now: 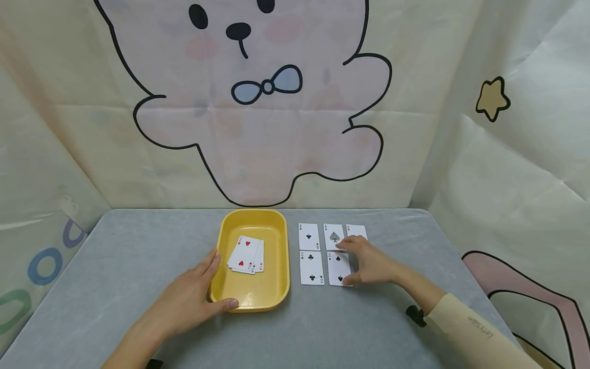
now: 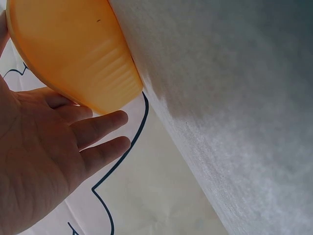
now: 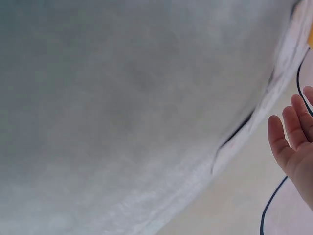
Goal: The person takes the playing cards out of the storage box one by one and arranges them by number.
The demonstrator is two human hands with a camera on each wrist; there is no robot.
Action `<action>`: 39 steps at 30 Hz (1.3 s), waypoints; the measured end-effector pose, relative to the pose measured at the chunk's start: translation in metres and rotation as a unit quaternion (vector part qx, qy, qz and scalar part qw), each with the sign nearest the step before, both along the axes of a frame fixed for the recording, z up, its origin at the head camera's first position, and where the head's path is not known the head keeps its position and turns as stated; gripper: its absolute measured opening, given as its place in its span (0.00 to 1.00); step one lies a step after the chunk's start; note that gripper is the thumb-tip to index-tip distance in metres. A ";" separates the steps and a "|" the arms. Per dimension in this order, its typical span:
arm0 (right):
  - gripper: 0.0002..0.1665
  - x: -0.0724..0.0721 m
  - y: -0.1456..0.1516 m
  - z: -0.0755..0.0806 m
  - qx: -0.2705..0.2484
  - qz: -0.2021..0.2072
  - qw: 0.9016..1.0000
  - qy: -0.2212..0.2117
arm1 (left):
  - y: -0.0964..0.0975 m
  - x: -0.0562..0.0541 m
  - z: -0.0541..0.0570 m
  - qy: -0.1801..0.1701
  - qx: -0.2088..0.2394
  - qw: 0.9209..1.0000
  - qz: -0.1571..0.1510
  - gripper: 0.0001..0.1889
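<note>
My left hand (image 1: 195,294) holds the near-left corner of a yellow plastic tray (image 1: 272,302). Its thumb lies over the near rim, while the fingers reach along the left wall. In the left wrist view, the tray (image 2: 73,54) rests against that hand (image 2: 44,147). Over the two of spades (image 1: 338,269) spreads my right hand (image 1: 371,261), thumb at the card's lower right corner and fingertips near its top edge. Just above lie the ace of spades (image 1: 333,234) and a red-marked card (image 1: 356,230), partly hidden by the hand. No cards show in the right wrist view.
Inside the tray a few playing cards overlap, a two of hearts (image 1: 246,251) on top. The ace of clubs (image 1: 309,236) and two of clubs (image 1: 312,268) lie to the tray's right. A grey cloth (image 1: 152,256) covers the table, with a printed curtain (image 1: 276,154) behind.
</note>
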State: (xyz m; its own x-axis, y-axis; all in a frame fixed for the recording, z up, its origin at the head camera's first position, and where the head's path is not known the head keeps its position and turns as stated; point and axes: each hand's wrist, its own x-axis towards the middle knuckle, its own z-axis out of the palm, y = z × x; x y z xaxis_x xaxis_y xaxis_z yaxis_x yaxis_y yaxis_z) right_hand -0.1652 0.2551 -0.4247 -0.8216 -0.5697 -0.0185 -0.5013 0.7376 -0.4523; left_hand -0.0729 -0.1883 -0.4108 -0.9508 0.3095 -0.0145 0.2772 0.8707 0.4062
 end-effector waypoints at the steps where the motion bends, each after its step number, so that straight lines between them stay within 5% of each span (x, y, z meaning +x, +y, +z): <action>1: 0.49 -0.001 0.000 0.003 -0.002 -0.003 1.000 -0.004 | 0.000 0.000 0.000 0.000 0.000 1.000 0.000 0.63; 17: 0.44 -0.009 -0.030 0.046 -0.029 -0.019 0.999 -0.031 | 0.000 -0.001 -0.001 0.000 -0.001 1.000 0.000 0.63; 39: 0.41 -0.018 -0.105 0.043 -0.129 0.004 0.989 -0.071 | 0.000 0.000 -0.001 0.014 0.002 1.000 -0.001 0.62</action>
